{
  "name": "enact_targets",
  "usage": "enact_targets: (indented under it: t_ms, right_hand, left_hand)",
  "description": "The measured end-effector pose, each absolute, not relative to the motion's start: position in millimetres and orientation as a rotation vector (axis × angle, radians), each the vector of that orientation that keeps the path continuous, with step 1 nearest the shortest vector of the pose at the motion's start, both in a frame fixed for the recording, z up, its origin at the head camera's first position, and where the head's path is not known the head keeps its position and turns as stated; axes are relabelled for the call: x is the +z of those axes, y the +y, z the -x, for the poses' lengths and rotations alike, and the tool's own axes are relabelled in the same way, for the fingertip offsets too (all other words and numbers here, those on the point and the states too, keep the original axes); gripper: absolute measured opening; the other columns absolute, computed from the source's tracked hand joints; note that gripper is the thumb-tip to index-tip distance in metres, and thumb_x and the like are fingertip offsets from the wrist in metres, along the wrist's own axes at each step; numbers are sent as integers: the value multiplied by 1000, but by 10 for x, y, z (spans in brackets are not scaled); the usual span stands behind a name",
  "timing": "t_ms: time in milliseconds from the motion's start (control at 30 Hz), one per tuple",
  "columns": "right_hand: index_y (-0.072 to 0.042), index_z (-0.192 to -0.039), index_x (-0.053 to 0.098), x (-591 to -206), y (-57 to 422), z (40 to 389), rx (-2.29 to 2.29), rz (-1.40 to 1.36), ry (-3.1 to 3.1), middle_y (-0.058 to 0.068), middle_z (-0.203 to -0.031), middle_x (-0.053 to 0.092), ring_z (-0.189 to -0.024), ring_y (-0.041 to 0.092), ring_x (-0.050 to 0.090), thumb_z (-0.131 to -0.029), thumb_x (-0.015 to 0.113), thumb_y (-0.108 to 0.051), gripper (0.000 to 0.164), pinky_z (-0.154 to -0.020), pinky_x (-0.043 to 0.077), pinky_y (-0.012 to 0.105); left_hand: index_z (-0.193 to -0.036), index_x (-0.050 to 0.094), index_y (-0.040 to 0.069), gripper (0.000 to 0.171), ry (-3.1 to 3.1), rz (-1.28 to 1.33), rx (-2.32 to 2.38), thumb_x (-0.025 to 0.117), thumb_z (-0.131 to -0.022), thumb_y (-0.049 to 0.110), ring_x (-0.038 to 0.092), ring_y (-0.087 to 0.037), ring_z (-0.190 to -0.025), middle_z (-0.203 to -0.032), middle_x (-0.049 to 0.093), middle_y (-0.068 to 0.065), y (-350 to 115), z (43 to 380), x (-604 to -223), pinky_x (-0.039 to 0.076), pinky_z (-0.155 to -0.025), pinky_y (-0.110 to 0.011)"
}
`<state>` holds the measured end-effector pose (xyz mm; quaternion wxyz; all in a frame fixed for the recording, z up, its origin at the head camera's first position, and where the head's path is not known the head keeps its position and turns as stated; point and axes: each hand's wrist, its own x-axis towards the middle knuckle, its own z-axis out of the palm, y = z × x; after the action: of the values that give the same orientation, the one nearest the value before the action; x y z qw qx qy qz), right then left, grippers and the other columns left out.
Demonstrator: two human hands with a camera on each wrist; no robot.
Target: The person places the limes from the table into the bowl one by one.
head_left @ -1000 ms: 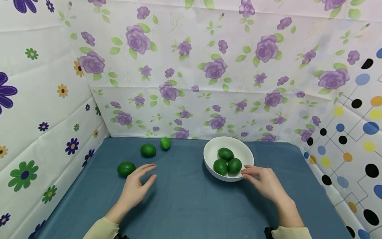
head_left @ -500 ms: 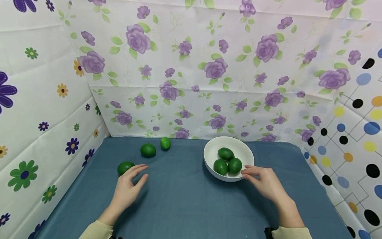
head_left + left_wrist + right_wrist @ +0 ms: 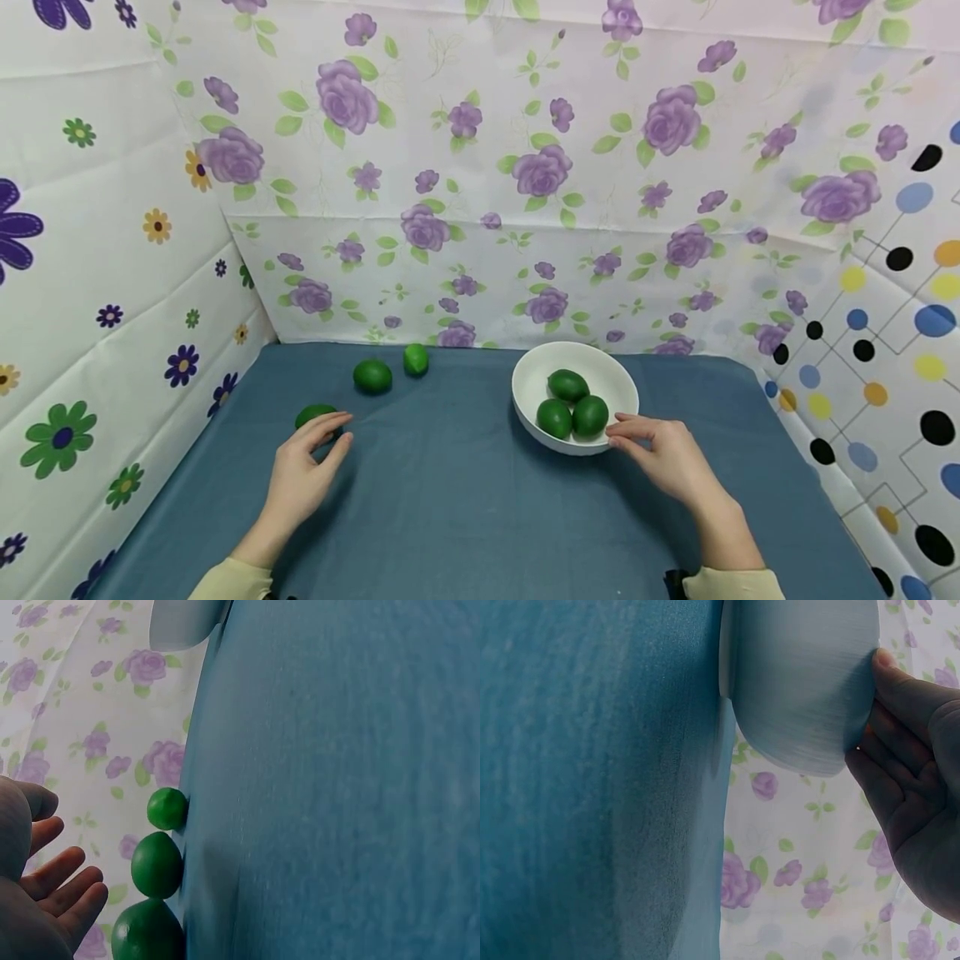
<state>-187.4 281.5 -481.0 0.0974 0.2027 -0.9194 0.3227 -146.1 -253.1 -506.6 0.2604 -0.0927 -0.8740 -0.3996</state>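
Observation:
My left hand [image 3: 298,475] hovers with spread, relaxed fingers at the nearest green lime [image 3: 311,414], partly covering it in the head view. Nothing is in its grasp; in the left wrist view the fingers [image 3: 71,892] are held apart from the row of limes. Farther back on the cloth lie a second dark green lime [image 3: 372,377] and a smaller, brighter lime [image 3: 416,360]. On the right, my right hand [image 3: 663,458] pinches the rim of a white bowl [image 3: 806,682] between thumb and fingers. Three dark green limes [image 3: 567,385] rest inside the bowl.
A blue cloth [image 3: 465,517] covers the table. Behind it hangs a curtain with purple roses [image 3: 542,172]. Flower-print cloth [image 3: 112,250] borders the left side, and dotted cloth [image 3: 885,358] the right.
My left hand has moved left, coming over the nearest lime and hiding more of it. The right hand stays at the bowl's rim, and the bowl and limes keep their places.

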Motion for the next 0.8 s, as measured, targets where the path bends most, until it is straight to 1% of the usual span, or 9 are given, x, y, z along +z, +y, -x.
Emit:
enact_targets:
  t_ms: [200, 367, 433, 600, 667, 733, 800]
  right_hand:
    - [-16, -111, 87, -4797, 2809, 1871, 953, -599, -2723, 10, -124, 78, -123, 31, 71, -96, 83, -20, 16, -96, 58, 58]
    - [-15, -111, 86, -4796, 2804, 1867, 955, -606, -2720, 10, -125, 77, -122, 31, 72, -97, 82, -20, 16, -95, 59, 57]
    - [-15, -111, 86, -4798, 2804, 1865, 955, -608, -2721, 10, -125, 77, -122, 31, 72, -97, 82, -20, 16, -95, 59, 57]
    - [-16, -111, 86, -4798, 2811, 1866, 962, -606, -2720, 11, -125, 77, -122, 31, 71, -97, 82, -21, 16, -94, 59, 57]
    - [-16, -111, 86, -4800, 2815, 1868, 964, -606, -2716, 11, -125, 77, -122, 32, 72, -97, 82, -21, 16, -93, 60, 56]
    - [-17, -111, 86, -4806, 2817, 1870, 964, -606, -2714, 11, -125, 77, -122, 31, 72, -97, 82, -21, 16, -93, 60, 56]
    - [-17, -111, 86, -4815, 2816, 1871, 964, -607, -2715, 10, -125, 77, -122, 31, 72, -97, 82, -21, 16, -93, 60, 56]
  left_hand:
    - [-131, 75, 3, 28, -2354, 242, -1064, 72, -104, 10, 66, -33, -121, -135, 70, -14, -2594, 1444, -5056, 40, -98, -3]
    - [-131, 75, 2, 28, -2343, 217, -1055, 72, -104, 8, 65, -33, -121, -135, 70, -12, -2659, 1435, -5053, 42, -98, -4]
    - [-130, 75, 1, 28, -2331, 204, -1062, 73, -104, 7, 65, -30, -121, -134, 71, -12, -2684, 1432, -5048, 43, -98, -4]
    - [-129, 76, 0, 27, -2304, 162, -1063, 73, -103, 6, 65, -19, -120, -133, 71, -10, -2727, 1430, -5035, 46, -96, -6]
    - [-129, 76, 0, 26, -2299, 141, -1060, 73, -103, 6, 64, -17, -120, -133, 71, -10, -2739, 1429, -5034, 47, -96, -7]
    - [-128, 76, 0, 26, -2292, 118, -1061, 72, -103, 6, 64, -18, -121, -133, 71, -10, -2750, 1428, -5033, 47, -96, -7]
    - [-127, 77, 0, 25, -2282, 93, -1057, 73, -102, 4, 64, -22, -121, -134, 71, -10, -2761, 1425, -5032, 46, -96, -8]
